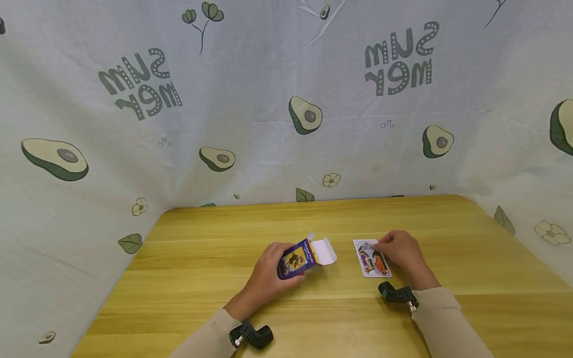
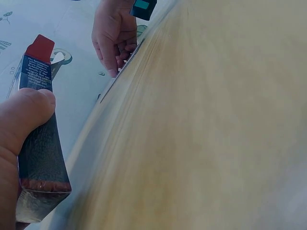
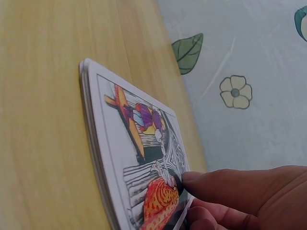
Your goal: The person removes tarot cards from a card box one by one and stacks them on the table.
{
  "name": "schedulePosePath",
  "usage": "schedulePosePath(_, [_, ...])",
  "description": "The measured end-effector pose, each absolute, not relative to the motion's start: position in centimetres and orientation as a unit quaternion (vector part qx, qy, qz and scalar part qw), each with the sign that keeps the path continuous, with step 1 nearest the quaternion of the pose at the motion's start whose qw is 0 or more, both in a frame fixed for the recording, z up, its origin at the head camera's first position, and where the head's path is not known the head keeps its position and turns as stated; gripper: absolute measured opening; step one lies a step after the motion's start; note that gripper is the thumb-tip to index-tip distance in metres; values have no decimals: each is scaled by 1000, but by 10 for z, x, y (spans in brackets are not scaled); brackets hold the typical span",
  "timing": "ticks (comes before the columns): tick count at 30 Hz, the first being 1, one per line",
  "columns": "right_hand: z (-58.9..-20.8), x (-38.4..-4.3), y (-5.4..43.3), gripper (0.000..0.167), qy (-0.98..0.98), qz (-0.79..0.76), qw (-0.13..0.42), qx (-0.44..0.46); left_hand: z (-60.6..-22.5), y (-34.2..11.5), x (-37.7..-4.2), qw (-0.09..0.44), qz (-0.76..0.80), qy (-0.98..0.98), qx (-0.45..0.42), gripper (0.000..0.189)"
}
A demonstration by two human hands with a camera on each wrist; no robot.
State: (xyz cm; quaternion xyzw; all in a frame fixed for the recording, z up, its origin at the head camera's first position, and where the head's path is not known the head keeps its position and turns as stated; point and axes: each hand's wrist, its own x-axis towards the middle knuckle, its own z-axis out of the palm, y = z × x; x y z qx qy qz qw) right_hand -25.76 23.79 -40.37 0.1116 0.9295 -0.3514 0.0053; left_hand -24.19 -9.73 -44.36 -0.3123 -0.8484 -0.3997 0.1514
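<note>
My left hand (image 1: 268, 268) grips a dark blue tarot card box (image 1: 297, 259) that tilts above the table, its end flap (image 1: 324, 251) folded outward. In the left wrist view the thumb (image 2: 36, 108) presses along the narrow printed side of the box (image 2: 43, 143). To the right, a thin stack of tarot cards (image 1: 372, 258) lies on the wood with a colourful picture facing up. My right hand (image 1: 403, 251) pinches the stack's right edge. Close up in the right wrist view, the thumb (image 3: 225, 189) sits on the top card (image 3: 144, 158), with fingers curled at the edge below.
The wooden table (image 1: 201, 288) spreads under both hands. A pale cloth (image 1: 259, 99) printed with avocados, flowers and lettering hangs behind and along the sides. Black wrist cameras are strapped over both beige sleeves (image 1: 440, 308).
</note>
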Motion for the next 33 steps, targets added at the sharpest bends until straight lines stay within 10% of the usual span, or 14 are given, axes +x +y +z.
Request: schedulePosePath(33, [-372, -250, 219, 36, 922, -382, -8, 58, -444, -96, -241, 137, -406, -852, -300, 67])
